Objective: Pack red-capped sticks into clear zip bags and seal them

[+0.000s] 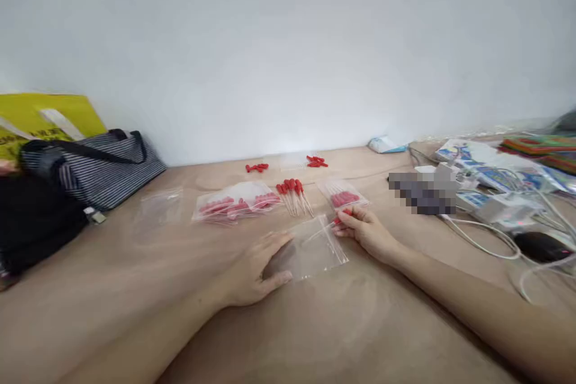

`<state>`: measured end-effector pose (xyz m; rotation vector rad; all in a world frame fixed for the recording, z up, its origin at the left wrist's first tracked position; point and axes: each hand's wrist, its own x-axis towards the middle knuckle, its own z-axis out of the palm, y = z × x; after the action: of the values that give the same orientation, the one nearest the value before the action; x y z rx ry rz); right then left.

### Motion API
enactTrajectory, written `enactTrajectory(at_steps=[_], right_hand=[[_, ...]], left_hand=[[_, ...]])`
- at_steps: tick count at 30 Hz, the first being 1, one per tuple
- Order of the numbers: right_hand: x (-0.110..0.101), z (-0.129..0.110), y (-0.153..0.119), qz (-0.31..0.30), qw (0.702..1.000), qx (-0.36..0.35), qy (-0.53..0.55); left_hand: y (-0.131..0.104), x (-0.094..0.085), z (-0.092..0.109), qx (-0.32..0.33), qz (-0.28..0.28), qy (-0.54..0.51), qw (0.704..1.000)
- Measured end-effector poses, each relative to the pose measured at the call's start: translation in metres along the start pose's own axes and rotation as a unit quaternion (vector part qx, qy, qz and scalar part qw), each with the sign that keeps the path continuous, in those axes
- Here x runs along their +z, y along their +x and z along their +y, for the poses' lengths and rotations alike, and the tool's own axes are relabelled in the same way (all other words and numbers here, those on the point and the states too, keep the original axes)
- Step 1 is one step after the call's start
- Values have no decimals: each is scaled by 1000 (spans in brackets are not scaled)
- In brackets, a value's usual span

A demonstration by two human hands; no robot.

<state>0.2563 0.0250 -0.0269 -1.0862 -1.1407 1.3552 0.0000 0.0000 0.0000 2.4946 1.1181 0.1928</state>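
Note:
My left hand (258,270) rests on the tan table, its fingers pinching the left edge of a clear plastic zip bag (315,249). My right hand (366,228) holds a thin red-tipped dropper (330,225) at the bag's upper right, its clear stem reaching into the bag's mouth. A loose bunch of red-tipped droppers (294,195) lies just behind the bag. Filled bags of droppers lie to the left (236,203) and right (342,195) of that bunch.
Loose red caps (257,167) (317,161) lie near the wall. A striped bag (92,168), a black bag (31,222) and a yellow bag (40,117) stand at left. White cables (481,240), a black mouse (540,246) and printed packets (490,174) crowd the right side.

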Motion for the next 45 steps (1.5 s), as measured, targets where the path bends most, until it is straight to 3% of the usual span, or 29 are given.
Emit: enactTrajectory(at_steps=[6,17,26,32,35,38,40,45], right_hand=[[-13,-3,-1,-46,989,30,-138],[-12,-5,0,-155,981,-24,-114],[-3,-2,-1,-230,963,-4,-142],[-20,-2,6,-250,958,-9,-140],[-29,-10,18,-206,959,-6,-197],[-25,-18,40,-91,954,-27,-283],[-13,-21,61,-24,934,-45,-355],[29,-16,116,37,921,-76,-379]], left_hand=[[0,3,-3,9,17,-20,1000],[2,4,-2,36,25,-30,999],[4,4,-2,48,14,-18,999],[-2,1,-7,64,57,-34,996],[-5,1,-9,74,63,-43,994],[-5,0,-9,79,46,-45,995],[-4,-1,-8,80,41,-37,995],[-2,-1,-7,96,38,-16,995]])
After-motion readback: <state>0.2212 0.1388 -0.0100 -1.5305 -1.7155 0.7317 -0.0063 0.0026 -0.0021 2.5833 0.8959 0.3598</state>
